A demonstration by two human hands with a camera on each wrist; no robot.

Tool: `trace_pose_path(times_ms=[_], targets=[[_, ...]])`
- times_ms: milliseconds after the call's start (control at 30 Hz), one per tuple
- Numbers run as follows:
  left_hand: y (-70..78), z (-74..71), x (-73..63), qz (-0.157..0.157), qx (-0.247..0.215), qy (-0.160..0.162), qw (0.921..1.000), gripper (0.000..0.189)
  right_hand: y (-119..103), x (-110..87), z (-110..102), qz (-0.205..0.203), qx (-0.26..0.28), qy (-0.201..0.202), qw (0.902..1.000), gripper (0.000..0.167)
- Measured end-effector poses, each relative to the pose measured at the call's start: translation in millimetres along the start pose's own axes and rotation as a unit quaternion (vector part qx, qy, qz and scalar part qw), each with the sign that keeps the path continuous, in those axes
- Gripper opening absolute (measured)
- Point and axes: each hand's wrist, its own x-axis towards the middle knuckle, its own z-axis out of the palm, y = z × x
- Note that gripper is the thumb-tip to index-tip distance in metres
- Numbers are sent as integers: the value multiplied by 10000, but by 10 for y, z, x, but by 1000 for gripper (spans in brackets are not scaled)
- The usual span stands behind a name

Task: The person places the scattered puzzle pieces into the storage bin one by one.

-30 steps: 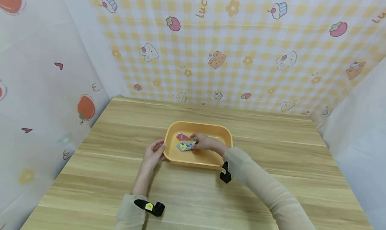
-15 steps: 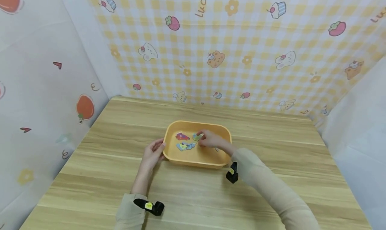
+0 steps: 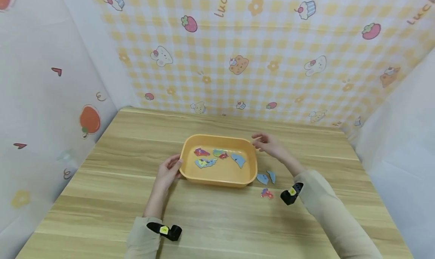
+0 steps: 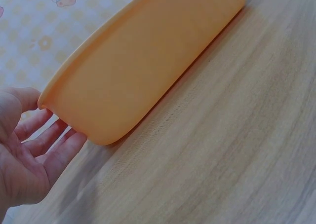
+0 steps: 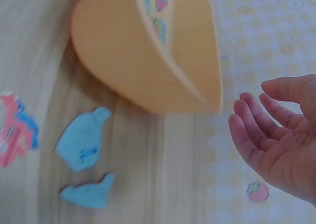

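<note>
My left hand [image 3: 168,169] holds the left end of an orange plastic bin [image 3: 214,182], thumb at the rim and fingers against the outer wall in the left wrist view. Inside lie several flat, irregular printed puzzle pieces: a red-purple piece [image 3: 201,152], a blue-yellow piece [image 3: 205,163], a green-and-red patch [image 3: 221,153] and a light blue piece [image 3: 238,160]. My right hand [image 5: 286,130] is in the air by the bin's back right corner, fingers loosely bent, holding nothing. Below it on the table lie two light blue pieces [image 5: 84,140] and a pink-red piece [image 5: 15,130].
The wood-grain table [image 3: 210,221] reaches back to a yellow checked cloth [image 3: 224,85] with cartoon prints. White printed cloth [image 3: 51,111] hangs on the left, and a pale sheet [image 3: 401,145] stands on the right.
My right hand has left the bin's inside and moved right, past its back right corner. Pieces right of the bin, formerly behind my arm, now show. My left hand stays at the rim.
</note>
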Motion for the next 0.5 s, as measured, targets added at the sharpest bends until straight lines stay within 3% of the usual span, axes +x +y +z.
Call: trace_pose_path(times_ms=[167, 300, 500], targets=[[-6, -2, -18, -21, -21, -16, 10000, 42, 252, -138, -47, 191, -490, 130, 9985, 37], [-7, -6, -13, -24, -39, -16, 10000, 42, 447, -234, -64, 408, -732, -55, 9965, 38], [-6, -9, 13, -43, -51, -6, 10000, 42, 645, -373, -81, 360, -943, -484, 9937, 37]])
